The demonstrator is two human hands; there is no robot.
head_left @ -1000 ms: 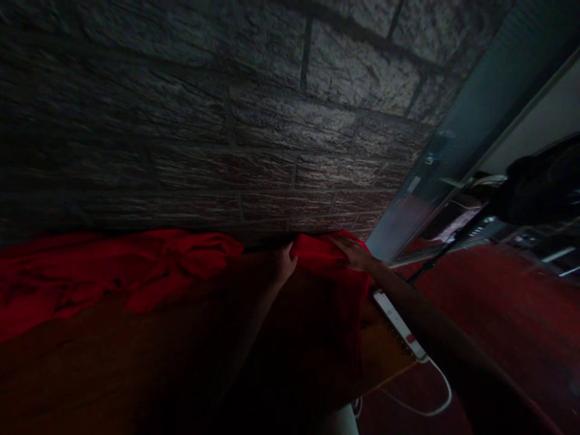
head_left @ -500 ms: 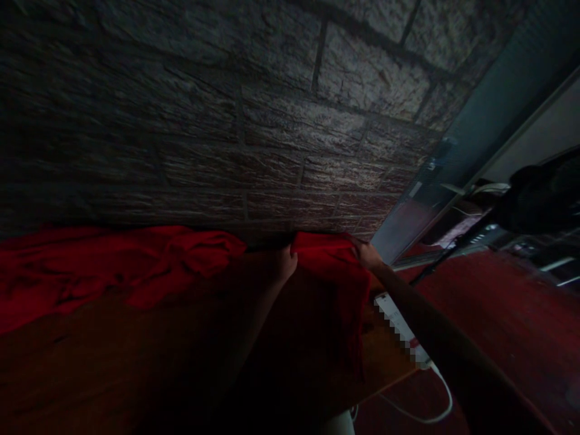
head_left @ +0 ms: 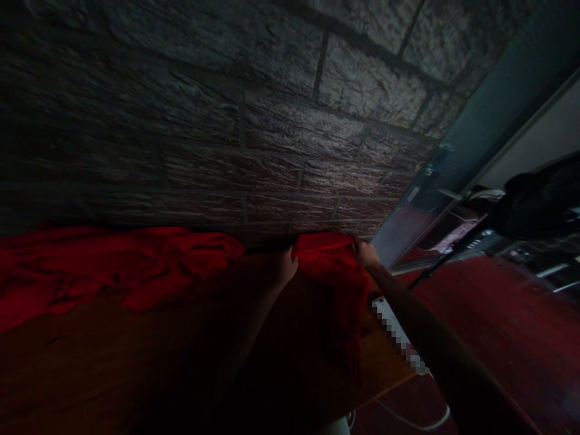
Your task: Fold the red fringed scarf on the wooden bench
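Note:
A piece of red cloth (head_left: 328, 260) is stretched between my two hands near the wall, its lower part hanging down in front. My left hand (head_left: 288, 264) is closed on the cloth's left top corner. At the right top corner, my right hand (head_left: 366, 252) pinches the same cloth. The cloth's lower end fades into shadow and looks frayed or fringed. More red cloth (head_left: 149, 260) lies crumpled on the wooden table (head_left: 81, 368), to the left of my left hand and apart from it.
A rough stone-block wall (head_left: 272, 133) rises behind the table. Under my right forearm lies a white object (head_left: 394, 332), partly blurred, with a white cable (head_left: 426, 426) below. Beyond are a metal door frame (head_left: 435, 163), a black stand (head_left: 457, 248) and a red floor (head_left: 493, 320).
Both hands keep their hold on the red cloth, which has barely moved. The view has shifted very slightly.

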